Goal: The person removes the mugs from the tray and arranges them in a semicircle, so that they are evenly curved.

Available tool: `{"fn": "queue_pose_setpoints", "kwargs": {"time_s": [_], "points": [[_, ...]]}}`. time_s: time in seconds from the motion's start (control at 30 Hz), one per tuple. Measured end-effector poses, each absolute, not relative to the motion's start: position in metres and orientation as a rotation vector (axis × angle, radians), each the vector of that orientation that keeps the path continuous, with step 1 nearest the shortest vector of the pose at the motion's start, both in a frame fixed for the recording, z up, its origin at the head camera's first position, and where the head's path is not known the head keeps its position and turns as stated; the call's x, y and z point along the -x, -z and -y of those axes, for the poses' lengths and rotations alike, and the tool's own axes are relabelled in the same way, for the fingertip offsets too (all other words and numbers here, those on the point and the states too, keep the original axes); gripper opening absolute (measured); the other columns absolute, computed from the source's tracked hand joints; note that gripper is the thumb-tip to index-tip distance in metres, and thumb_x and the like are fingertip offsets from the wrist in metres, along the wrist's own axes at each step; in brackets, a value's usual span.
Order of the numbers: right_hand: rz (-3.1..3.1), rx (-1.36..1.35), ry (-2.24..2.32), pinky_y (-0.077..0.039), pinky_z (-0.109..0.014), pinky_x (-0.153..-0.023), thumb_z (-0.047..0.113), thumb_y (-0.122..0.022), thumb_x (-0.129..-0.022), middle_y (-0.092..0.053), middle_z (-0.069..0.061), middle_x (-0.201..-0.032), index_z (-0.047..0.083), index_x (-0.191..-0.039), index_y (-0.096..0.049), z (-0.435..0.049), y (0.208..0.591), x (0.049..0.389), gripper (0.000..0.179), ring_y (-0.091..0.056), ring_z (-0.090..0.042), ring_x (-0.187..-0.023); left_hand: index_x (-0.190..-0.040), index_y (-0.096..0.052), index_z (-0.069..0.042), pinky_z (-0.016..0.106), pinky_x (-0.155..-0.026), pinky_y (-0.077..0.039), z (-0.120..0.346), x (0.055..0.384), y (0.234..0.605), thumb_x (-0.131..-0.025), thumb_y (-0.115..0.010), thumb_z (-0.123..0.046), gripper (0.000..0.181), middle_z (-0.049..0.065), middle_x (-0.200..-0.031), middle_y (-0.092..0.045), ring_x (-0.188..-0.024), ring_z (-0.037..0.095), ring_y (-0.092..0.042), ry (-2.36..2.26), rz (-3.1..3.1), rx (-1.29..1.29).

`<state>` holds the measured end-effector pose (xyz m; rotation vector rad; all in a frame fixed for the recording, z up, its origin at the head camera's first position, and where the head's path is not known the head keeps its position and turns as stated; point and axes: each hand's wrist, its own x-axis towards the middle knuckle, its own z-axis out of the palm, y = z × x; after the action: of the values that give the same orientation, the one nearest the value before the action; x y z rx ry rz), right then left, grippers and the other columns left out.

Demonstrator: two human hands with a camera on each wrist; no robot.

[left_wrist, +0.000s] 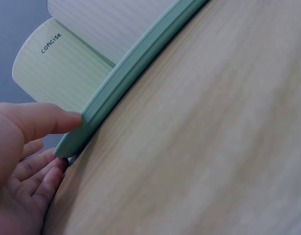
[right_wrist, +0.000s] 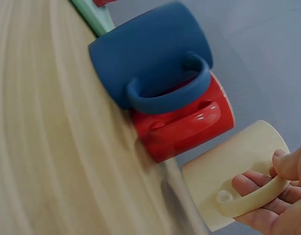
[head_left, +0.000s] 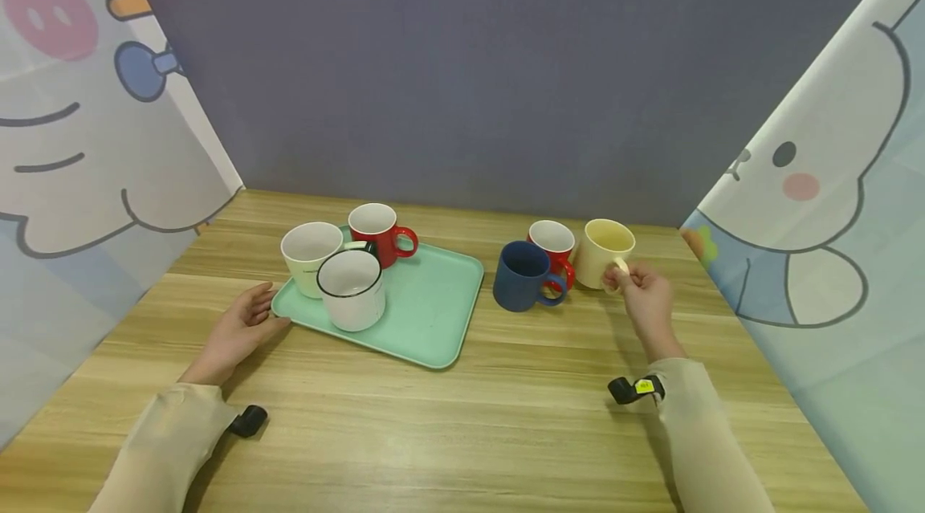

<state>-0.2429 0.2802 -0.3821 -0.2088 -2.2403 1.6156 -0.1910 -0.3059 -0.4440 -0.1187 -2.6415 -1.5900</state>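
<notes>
My right hand (head_left: pixel 643 296) holds a pale yellow mug (right_wrist: pixel 233 166) by its handle, with fingers through the loop and the thumb on top. The mug is close over the table, a shadow below its base. Left of it stand a red mug (right_wrist: pixel 189 127) with a white inside and a dark blue mug (right_wrist: pixel 150 54), handles to the right. My left hand (head_left: pixel 242 328) rests at the near left corner of a mint green tray (head_left: pixel 433 312), thumb against the rim and fingers loose beside the corner. On the tray are a pale green mug (head_left: pixel 303 260), a white mug with a black rim (head_left: pixel 354 300) and another red mug (head_left: pixel 372 236).
The wooden table (head_left: pixel 433 433) runs up to a dark grey panel (head_left: pixel 470 79) at the back. Cartoon-printed cloths (head_left: pixel 87 136) stand along both sides. The tray's right half is bare, and bare wood separates it from the blue mug.
</notes>
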Motion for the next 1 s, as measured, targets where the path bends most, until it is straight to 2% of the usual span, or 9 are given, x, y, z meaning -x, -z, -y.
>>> {"fn": "queue_pose_setpoints", "kwargs": {"time_s": [0.2,0.47,0.73,0.8,0.93,1.0], "points": [[2.286,0.213,-1.6,-0.056,-0.014,-0.07,0.002,-0.059,-0.099,-0.074,-0.011,-0.09,-0.018,-0.103,-0.061,-0.28,0.39,0.243,0.02,-0.067,0.003,-0.069,-0.152,-0.014,0.013,0.0,-0.086,-0.035,0.306,0.191,0.444,-0.098,-0.066,-0.012,0.079,0.038,-0.146,-0.033,-0.132,0.048,-0.036,1.588,2.635,0.12],[2.298,0.218,-1.622,-0.056,-0.015,-0.07,0.001,-0.059,-0.099,-0.074,-0.001,-0.084,-0.016,-0.102,-0.062,-0.278,0.393,0.243,0.018,-0.067,0.003,-0.071,-0.152,-0.014,0.014,0.0,-0.086,-0.035,0.306,0.191,0.444,-0.097,-0.066,-0.011,0.079,0.038,-0.146,-0.034,-0.132,0.047,-0.037,1.588,2.636,0.114],[2.313,0.206,-1.646,-0.056,-0.015,-0.071,0.0,-0.058,-0.099,-0.074,-0.006,-0.088,-0.018,-0.105,-0.062,-0.278,0.396,0.241,0.019,-0.067,0.002,-0.072,-0.153,-0.014,0.012,0.001,-0.087,-0.036,0.305,0.191,0.444,-0.098,-0.066,-0.014,0.08,0.037,-0.147,-0.034,-0.132,0.046,-0.037,1.594,2.642,0.111],[2.303,0.177,-1.669,-0.057,-0.015,-0.072,0.0,-0.058,-0.099,-0.074,-0.007,-0.087,-0.02,-0.106,-0.061,-0.278,0.397,0.242,0.021,-0.067,0.001,-0.071,-0.153,-0.016,0.012,0.0,-0.086,-0.035,0.305,0.191,0.443,-0.097,-0.066,-0.014,0.08,0.037,-0.146,-0.035,-0.13,0.04,-0.04,1.575,2.635,0.11],[2.307,0.117,-1.689,-0.056,-0.014,-0.071,0.0,-0.059,-0.099,-0.074,-0.009,-0.085,-0.022,-0.105,-0.059,-0.281,0.398,0.242,0.023,-0.067,-0.001,-0.07,-0.152,-0.018,0.012,-0.001,-0.086,-0.035,0.304,0.189,0.442,-0.097,-0.067,-0.013,0.078,0.037,-0.144,-0.037,-0.121,0.015,-0.045,1.555,2.621,0.11],[2.314,0.099,-1.685,-0.056,-0.014,-0.07,0.0,-0.059,-0.099,-0.074,-0.01,-0.083,-0.023,-0.104,-0.059,-0.282,0.399,0.241,0.024,-0.066,-0.001,-0.069,-0.152,-0.018,0.012,0.0,-0.086,-0.035,0.304,0.189,0.442,-0.097,-0.067,-0.013,0.078,0.037,-0.144,-0.037,-0.12,0.014,-0.045,1.561,2.62,0.112]]}}
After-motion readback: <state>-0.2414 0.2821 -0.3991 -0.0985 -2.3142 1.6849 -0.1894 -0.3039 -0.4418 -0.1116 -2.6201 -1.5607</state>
